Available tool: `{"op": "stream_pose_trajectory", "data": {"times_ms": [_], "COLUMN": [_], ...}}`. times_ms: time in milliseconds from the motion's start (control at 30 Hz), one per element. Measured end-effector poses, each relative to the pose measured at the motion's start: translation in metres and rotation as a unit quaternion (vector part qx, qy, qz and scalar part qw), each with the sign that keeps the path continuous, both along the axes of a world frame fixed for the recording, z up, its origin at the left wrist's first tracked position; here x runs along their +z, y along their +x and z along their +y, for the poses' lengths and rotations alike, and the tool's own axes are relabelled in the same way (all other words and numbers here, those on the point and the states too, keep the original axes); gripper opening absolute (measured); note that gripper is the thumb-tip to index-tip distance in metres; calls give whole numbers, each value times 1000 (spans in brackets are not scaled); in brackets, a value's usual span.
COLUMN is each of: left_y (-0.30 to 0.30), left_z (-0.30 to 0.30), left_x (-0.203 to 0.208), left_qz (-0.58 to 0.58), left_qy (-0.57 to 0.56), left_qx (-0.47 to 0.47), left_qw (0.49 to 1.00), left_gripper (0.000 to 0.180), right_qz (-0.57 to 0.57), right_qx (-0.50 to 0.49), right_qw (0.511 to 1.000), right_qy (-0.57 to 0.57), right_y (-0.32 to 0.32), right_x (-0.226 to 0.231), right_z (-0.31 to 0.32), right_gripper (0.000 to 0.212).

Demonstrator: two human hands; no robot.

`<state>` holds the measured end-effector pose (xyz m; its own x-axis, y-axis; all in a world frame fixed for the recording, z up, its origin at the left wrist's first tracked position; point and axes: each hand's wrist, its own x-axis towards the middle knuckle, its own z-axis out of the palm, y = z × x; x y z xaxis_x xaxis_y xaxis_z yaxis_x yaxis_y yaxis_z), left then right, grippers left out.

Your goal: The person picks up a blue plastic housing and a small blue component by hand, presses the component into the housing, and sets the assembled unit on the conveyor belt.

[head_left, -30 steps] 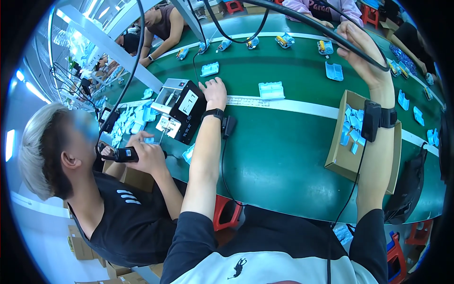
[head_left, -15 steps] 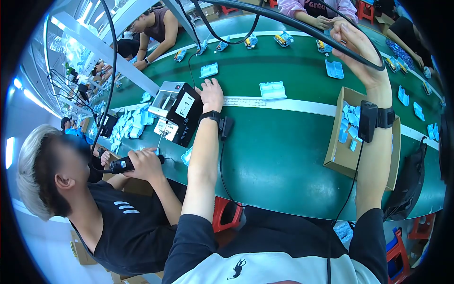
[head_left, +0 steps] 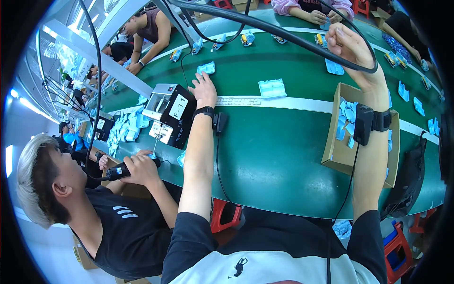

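Reaching over the green table surface, the person's left hand had its fingers loosely spread, back upward, nothing seen gripped. At its fingertips, toward the surface's far edge, lay a light-blue moulded plastic shell; whether they touched could not be told. Shell's long axis ran roughly left to right, across the line of the fingers, right end tipped slightly toward the far edge. Left hand was much the nearer. Right hand was raised well apart, toward the far right corner, fingers curled; a thick black cable crossed it in view, and any pinch could not be told. Black box-shaped machine stood just left of the left wrist. Open brown cardboard box of blue pieces sat near the right forearm.
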<state>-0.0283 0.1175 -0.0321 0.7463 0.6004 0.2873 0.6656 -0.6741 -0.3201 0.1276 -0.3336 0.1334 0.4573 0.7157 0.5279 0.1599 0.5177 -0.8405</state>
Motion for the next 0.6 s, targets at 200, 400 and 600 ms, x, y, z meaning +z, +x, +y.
{"op": "stream_pose_trajectory", "data": {"times_ms": [200, 400, 600], "left_y": [18, 14, 16], "left_z": [-8, 12, 16], "left_x": [13, 10, 17], "left_qz": [43, 43, 20], "left_qy": [6, 36, 37], "left_qx": [-66, -108, -162], "left_qw": [997, 993, 986], "left_gripper": [38, 22, 21], "right_qz": [-207, -359, -408], "right_qx": [-126, -248, -265], "right_qw": [947, 764, 675], "right_qy": [-212, -476, -555], "right_y": [-40, -168, -203], "right_x": [11, -10, -47], "right_z": [-11, -78, -161], "right_gripper": [22, 25, 31]}}
